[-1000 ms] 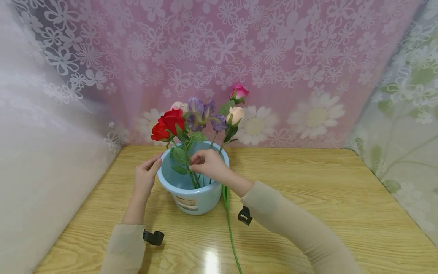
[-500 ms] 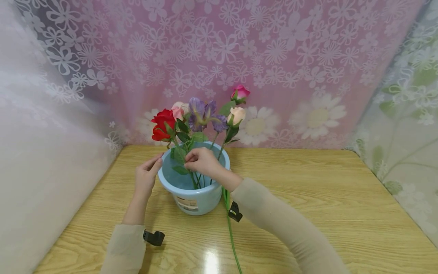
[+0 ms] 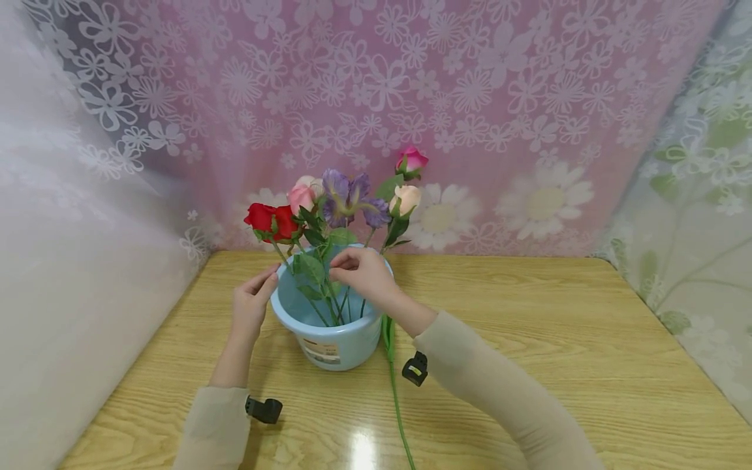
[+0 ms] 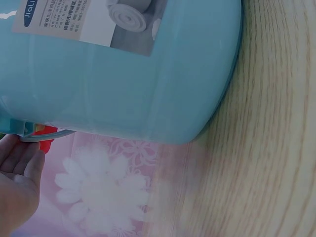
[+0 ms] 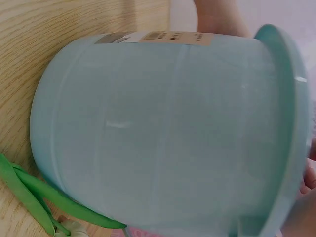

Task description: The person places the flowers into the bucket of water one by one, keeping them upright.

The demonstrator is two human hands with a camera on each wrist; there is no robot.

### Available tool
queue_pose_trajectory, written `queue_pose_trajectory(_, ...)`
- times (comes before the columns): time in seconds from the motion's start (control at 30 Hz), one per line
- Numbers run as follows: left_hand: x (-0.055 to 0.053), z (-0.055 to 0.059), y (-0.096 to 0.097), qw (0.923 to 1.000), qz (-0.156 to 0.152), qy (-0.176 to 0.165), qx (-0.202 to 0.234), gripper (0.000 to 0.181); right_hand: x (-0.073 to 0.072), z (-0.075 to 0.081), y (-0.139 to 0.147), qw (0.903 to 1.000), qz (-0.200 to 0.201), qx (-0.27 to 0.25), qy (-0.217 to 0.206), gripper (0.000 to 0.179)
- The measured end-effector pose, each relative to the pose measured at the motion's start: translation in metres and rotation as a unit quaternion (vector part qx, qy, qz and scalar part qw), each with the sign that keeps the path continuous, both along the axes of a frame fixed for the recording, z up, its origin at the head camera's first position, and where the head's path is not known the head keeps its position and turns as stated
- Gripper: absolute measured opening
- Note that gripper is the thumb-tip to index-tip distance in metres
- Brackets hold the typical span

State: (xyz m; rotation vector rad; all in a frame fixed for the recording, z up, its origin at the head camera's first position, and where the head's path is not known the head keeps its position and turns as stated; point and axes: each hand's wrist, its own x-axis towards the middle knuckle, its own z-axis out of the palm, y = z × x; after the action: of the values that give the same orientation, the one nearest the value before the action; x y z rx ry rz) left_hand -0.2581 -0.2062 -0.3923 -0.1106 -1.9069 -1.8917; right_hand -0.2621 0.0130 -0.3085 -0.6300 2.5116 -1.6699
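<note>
A light blue bucket (image 3: 341,352) stands upright on the table with several artificial flowers in it. My left hand (image 3: 251,303) grips its rim on the left; the left wrist view shows that hand (image 4: 19,182) beside the bucket handle. Over the opening, my right hand (image 3: 367,277) has loosely bent fingers beside the stems, and no stem shows between them. Red roses (image 3: 273,222) lean left over the rim. A pink rose (image 3: 301,197), a purple iris (image 3: 350,199), a cream rosebud (image 3: 405,199) and a magenta rose (image 3: 412,158) rise behind. The bucket mostly hides the right hand (image 5: 310,180) in the right wrist view.
A long green stem (image 3: 397,405) with leaves (image 5: 64,202) lies on the wooden table (image 3: 529,326) right of the bucket. A pink floral curtain (image 3: 470,98) hangs behind, with pale cloth (image 3: 88,261) at the left side. Both sleeves carry black wrist straps.
My right hand has gone slightly left, then back right away from the red roses. One red rose has tipped left and lower, uncovering the pink rose. My left hand stays on the rim.
</note>
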Motion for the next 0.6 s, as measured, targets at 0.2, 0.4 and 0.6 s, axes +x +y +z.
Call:
queue_pose_trajectory(0.2, 0.001, 0.0, 0.001, 1.0, 0.006, 0.006, 0.005, 0.028, 0.007, 0.007, 0.017, 0.9979, -0.005, -0.065, -0.006, 0.015)
queue_pose_trajectory(0.4, 0.0, 0.0, 0.001, 1.0, 0.007, 0.005, 0.0, 0.03, 0.012, 0.009, 0.036, 0.9924, 0.004, -0.122, -0.02, 0.019)
queue_pose_trajectory(0.6, 0.0, 0.001, 0.0, 0.9999, 0.006, -0.013, -0.005, 0.031, 0.016, 0.007, 0.054, 0.9891, 0.0, -0.141, -0.042, 0.019)
